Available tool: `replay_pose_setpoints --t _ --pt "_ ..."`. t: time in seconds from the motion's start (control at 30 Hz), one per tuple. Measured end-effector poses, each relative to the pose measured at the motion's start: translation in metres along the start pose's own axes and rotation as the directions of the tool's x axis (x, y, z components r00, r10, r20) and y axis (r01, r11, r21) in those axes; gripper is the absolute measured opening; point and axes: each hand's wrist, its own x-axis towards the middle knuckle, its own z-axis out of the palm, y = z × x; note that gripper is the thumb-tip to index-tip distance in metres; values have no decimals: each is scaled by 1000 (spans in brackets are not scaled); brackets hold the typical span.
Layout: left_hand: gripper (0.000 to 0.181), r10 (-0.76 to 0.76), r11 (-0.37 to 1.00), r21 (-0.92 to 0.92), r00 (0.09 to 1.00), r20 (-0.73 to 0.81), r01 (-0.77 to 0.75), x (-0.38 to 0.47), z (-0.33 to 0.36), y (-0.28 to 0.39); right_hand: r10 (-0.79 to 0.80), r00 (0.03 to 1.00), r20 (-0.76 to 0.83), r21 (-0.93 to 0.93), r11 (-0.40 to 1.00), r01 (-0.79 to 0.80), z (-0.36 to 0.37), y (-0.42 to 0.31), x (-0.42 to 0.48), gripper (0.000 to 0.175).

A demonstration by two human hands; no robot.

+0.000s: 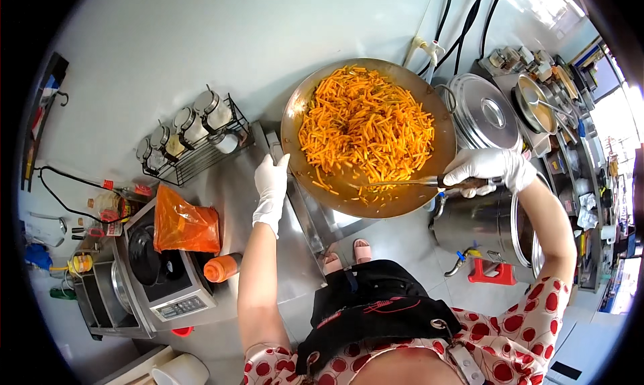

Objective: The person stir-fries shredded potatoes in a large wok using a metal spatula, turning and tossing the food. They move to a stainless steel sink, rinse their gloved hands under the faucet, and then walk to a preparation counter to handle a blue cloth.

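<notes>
A wide metal wok [322, 191] lies before me, heaped with orange, carrot-like strips [372, 123] mixed with bits of green. In a white glove, my left hand [271, 181] grips the loop handle at the wok's left rim. My right hand [475, 171], gloved too, is closed around the dark handle of a metal spatula [402, 182]. Its shaft crosses the lower right rim, and its end rests in the wok near the lower edge of the strips.
On the left are a wire rack [201, 158] of jars, an orange bag [186, 224], an orange-capped bottle [221, 268] and a cooktop [176, 297]. On the right stand a lidded pot [485, 113], a large steel pot [473, 224] with taps and a red stool [490, 273].
</notes>
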Motion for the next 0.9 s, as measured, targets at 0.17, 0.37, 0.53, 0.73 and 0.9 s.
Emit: replay_pose_setpoints --t 0.17,0.37,0.53,0.73,0.9 --pt "49 -4 1000 -17 1000 -15 3 0 4 -7 132 985 110 -224 969 -105 -10 -33 22 33" --pt "49 20 999 -26 999 -34 -21 -1 6 -8 62 998 -4 71 996 -61 35 -33 78 31" --pt "49 56 998 -39 998 -38 -58 -2 7 -3 -87 942 -323 388 896 216 77 -25 180 32" --pt "50 -9 1000 -18 1000 1 9 -1 1 -1 -258 916 -307 838 384 389 81 27 174 40" --pt "49 3 1000 23 1000 -12 -3 -1 2 -1 -360 865 -350 895 144 423 105 68 113 41"
